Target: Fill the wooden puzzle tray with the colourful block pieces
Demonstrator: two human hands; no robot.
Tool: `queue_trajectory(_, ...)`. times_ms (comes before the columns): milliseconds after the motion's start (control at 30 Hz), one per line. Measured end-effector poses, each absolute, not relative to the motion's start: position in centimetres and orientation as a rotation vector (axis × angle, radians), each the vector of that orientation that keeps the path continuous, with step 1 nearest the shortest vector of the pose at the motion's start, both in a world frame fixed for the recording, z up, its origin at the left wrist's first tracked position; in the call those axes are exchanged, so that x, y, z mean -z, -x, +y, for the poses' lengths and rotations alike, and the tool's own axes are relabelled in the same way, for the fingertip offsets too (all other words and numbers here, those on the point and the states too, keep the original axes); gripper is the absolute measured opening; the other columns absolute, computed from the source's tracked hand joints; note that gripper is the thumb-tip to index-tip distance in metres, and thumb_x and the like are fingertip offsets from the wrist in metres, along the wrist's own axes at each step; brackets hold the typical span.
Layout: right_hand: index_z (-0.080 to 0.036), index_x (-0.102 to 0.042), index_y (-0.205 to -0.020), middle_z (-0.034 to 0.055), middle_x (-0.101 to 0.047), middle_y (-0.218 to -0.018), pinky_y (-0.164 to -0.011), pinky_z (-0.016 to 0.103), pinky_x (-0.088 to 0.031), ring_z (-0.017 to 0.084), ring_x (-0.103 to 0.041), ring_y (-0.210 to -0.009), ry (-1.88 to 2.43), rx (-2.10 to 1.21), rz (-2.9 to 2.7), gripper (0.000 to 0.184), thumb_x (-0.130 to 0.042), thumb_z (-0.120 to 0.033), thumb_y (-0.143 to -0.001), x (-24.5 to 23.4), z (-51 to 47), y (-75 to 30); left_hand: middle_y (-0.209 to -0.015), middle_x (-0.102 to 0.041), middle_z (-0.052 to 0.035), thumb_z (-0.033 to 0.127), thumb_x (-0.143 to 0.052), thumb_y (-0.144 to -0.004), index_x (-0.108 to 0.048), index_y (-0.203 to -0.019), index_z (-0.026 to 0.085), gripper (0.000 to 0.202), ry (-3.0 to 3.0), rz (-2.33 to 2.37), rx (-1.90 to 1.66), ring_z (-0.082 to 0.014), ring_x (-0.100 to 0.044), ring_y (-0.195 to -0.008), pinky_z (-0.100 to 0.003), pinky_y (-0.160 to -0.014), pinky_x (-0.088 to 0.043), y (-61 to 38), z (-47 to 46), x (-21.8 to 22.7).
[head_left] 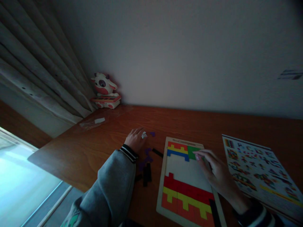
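A wooden puzzle board lies in front of me, with red, yellow and blue pieces fitted along its top and lower part. At its upper right is a green puzzle piece. My right hand reaches over the board's right side, thumb and forefinger drawn together at the green piece's edge. To the left of the board, my left hand rests low on the table with its fingers stretched forward. Small white pieces show at its fingers, partly covered. A purple piece lies just right of them.
Purple pieces and black strips lie between my left forearm and the board. A printed pattern sheet is at the right. A toy cow with a keyboard stands at the back left, near a clear plastic bag.
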State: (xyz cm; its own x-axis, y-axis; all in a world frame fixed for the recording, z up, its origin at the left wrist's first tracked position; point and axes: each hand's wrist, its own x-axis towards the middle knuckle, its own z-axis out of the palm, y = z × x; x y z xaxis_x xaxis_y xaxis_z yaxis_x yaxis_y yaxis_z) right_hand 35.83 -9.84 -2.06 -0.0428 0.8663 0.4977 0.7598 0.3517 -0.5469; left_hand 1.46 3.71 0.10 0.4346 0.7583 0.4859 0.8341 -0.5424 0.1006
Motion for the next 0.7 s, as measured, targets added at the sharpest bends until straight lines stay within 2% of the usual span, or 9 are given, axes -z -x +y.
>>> queue_trajectory(133, -0.025, -0.062, -0.108, 0.0062, -0.065, -0.108, -0.089, 0.04, -0.051, 0.023, -0.062, -0.102, 1.423, -0.163, -1.833, 0.024, -0.047, -0.04, -0.097, 2.2, -9.8, -35.9, -0.122, -0.066, -0.0127, 0.038, -0.052, -0.094, -0.063, -0.119, 0.016, 0.035, 2.554, -1.396, 0.724, -0.0271, -0.062, -0.11, -0.048, -0.098, -0.05, -1.3, 4.0, 0.5)
queue_trajectory(300, -0.025, -0.062, -0.107, 0.0057, -0.065, -0.107, -0.088, 0.039, -0.051, 0.023, -0.063, -0.101, 1.416, -0.19, -1.826, 0.023, -0.047, -0.039, -0.096, 1.9, -9.9, -35.8, -0.119, -0.068, -0.0093, 0.032, -0.049, -0.097, -0.067, -0.114, 0.019, 0.028, 2.929, -0.871, 0.676, -0.0208, -0.063, -0.109, -0.041, -0.101, -0.048, -2.0, 2.9, -0.6)
queue_trajectory(400, -0.025, -0.062, -0.107, 0.0058, -0.065, -0.107, -0.087, 0.04, -0.052, 0.023, -0.063, -0.101, 1.421, -0.19, -1.837, 0.023, -0.047, -0.039, -0.096, 1.9, -10.0, -35.8, -0.11, -0.072, -0.0084, 0.039, -0.054, -0.094, -0.07, -0.109, 0.021, 0.028, 3.078, -0.789, 0.64, -0.0202, -0.066, -0.104, -0.036, -0.097, -0.051, -1.6, 2.1, -2.1)
queue_trajectory(500, -0.026, -0.062, -0.108, 0.0065, -0.065, -0.107, -0.087, 0.04, -0.052, 0.023, -0.063, -0.101, 1.416, -0.191, -1.856, 0.023, -0.047, -0.039, -0.096, 2.0, -10.0, -35.9, -0.111, -0.072, -0.0071, 0.043, -0.057, -0.092, -0.07, -0.11, 0.023, 0.03, 3.195, -0.809, 0.622, -0.0205, -0.066, -0.104, -0.035, -0.094, -0.053, -0.6, 0.7, -3.4)
queue_trajectory(700, -0.026, -0.064, -0.105, 0.0065, -0.067, -0.106, -0.086, 0.039, -0.053, 0.023, -0.064, -0.099, 1.393, -0.163, -1.859, 0.023, -0.047, -0.039, -0.096, 1.7, -10.1, -35.7, -0.128, -0.064, -0.0086, 0.037, -0.057, -0.089, -0.067, -0.116, 0.025, 0.031, 3.247, -0.697, 0.575, -0.0258, -0.059, -0.119, -0.045, -0.101, -0.048, 2.0, -3.7, -3.8)
